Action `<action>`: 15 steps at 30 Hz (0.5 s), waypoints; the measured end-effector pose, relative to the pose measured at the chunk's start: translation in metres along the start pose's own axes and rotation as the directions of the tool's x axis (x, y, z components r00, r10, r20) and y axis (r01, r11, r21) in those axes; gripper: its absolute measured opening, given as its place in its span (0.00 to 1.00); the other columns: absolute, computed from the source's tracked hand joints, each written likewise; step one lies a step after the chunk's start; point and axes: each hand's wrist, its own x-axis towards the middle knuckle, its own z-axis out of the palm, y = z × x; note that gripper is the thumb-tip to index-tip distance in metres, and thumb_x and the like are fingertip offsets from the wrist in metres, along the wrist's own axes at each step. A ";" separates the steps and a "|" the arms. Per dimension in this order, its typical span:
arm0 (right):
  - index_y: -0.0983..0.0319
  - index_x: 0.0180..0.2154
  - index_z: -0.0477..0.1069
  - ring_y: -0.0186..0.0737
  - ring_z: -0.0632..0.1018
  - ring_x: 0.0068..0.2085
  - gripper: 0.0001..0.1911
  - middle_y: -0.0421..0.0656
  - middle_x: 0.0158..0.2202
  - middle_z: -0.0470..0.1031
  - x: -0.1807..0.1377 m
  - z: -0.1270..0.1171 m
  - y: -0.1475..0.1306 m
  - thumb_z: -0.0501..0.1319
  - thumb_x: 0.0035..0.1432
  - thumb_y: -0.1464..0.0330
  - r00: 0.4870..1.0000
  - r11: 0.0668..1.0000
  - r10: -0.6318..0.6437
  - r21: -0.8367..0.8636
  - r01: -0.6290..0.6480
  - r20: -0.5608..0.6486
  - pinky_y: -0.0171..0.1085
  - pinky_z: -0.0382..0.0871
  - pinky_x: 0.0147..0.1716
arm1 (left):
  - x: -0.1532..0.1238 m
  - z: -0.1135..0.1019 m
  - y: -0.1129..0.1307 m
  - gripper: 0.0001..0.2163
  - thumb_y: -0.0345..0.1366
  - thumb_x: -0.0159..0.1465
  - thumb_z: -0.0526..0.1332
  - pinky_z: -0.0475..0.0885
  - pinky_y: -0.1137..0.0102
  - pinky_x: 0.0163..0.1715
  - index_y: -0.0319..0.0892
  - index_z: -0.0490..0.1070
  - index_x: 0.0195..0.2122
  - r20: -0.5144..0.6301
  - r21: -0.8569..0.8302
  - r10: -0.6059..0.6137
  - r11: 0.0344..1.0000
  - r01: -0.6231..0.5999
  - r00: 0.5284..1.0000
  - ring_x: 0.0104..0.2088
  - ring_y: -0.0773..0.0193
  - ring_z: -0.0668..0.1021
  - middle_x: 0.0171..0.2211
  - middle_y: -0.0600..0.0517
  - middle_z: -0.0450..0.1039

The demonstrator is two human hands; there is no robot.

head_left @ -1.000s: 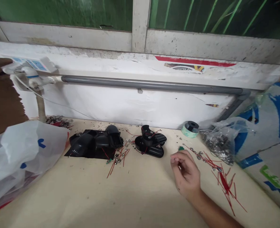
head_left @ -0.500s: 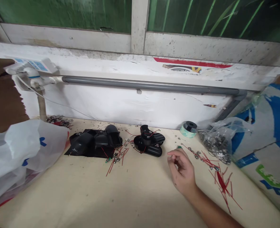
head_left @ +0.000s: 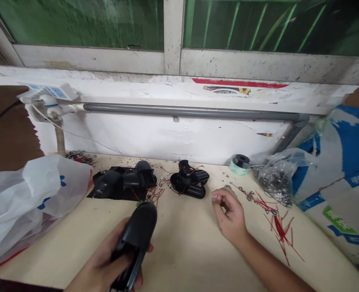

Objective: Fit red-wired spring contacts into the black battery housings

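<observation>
In the lower middle, my left hand point(head_left: 110, 263) is wrapped round a black plastic casing point(head_left: 139, 229). Its rounded end points up and away, and my thumb lies over a hollow in its near part. To the right, my right hand point(head_left: 229, 215) hovers over the table with thumb and forefinger pinched together; whatever they may hold is too small to make out. Just left of it stands a stack of black casing pieces point(head_left: 194, 190) with red wires. More black casing parts point(head_left: 112, 182) lie on a dark sheet behind my left hand.
Red wires point(head_left: 279, 229) and small metal pieces point(head_left: 250, 195) are strewn right of my right hand. A roll of tape point(head_left: 239, 165) and a clear bag of metal parts point(head_left: 276, 180) sit at the back right. A white plastic bag point(head_left: 33, 198) covers the left side; a blue-white carton point(head_left: 334, 170) borders the right.
My left hand has come into view from below, holding the black casing. My right hand keeps its pinched pose in nearly the same place. The camera view has shifted slightly.
</observation>
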 end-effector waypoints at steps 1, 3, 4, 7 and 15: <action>0.60 0.40 0.72 0.35 0.68 0.31 0.05 0.40 0.33 0.63 0.000 0.000 0.001 0.58 0.63 0.73 1.000 1.000 0.003 -0.006 -0.003 0.000 0.33 0.63 0.27 | 0.006 0.002 0.007 0.33 0.51 0.58 0.64 0.76 0.64 0.24 0.50 0.59 0.63 -0.035 -0.035 -0.004 0.999 0.003 0.999 0.29 0.55 0.80 0.50 0.43 0.76; 0.61 0.39 0.72 0.35 0.69 0.31 0.05 0.40 0.33 0.63 0.001 -0.001 0.004 0.58 0.63 0.73 1.000 1.000 0.009 -0.018 -0.009 -0.001 0.34 0.64 0.28 | 0.015 0.006 0.016 0.32 0.47 0.58 0.64 0.75 0.65 0.24 0.48 0.59 0.63 -0.084 -0.053 0.024 0.998 -0.028 0.996 0.28 0.56 0.80 0.49 0.43 0.76; 0.61 0.39 0.72 0.35 0.69 0.32 0.05 0.40 0.33 0.63 0.001 -0.001 0.004 0.58 0.63 0.73 1.000 1.000 0.016 -0.020 -0.016 0.000 0.34 0.65 0.29 | 0.018 0.008 0.018 0.31 0.46 0.58 0.63 0.75 0.65 0.24 0.47 0.60 0.63 -0.111 -0.031 0.055 0.998 -0.059 0.992 0.28 0.56 0.80 0.48 0.43 0.76; 0.60 0.38 0.72 0.36 0.69 0.32 0.02 0.40 0.33 0.63 0.000 -0.001 0.002 0.61 0.62 0.69 0.996 0.996 0.082 0.034 -0.083 0.035 0.34 0.66 0.28 | 0.027 0.013 0.015 0.27 0.44 0.61 0.61 0.78 0.60 0.34 0.45 0.65 0.61 -0.219 0.239 0.279 0.944 -0.226 0.935 0.35 0.51 0.80 0.46 0.43 0.77; 0.47 0.65 0.53 0.45 0.79 0.42 0.41 0.51 0.61 0.62 -0.004 0.002 -0.024 0.66 0.56 0.48 0.580 0.447 0.291 0.428 -0.785 0.761 0.42 0.78 0.26 | 0.064 0.048 0.016 0.35 0.22 0.57 0.54 0.65 0.47 0.60 0.54 0.59 0.66 0.194 0.849 0.676 0.247 -0.467 0.711 0.60 0.46 0.67 0.62 0.47 0.64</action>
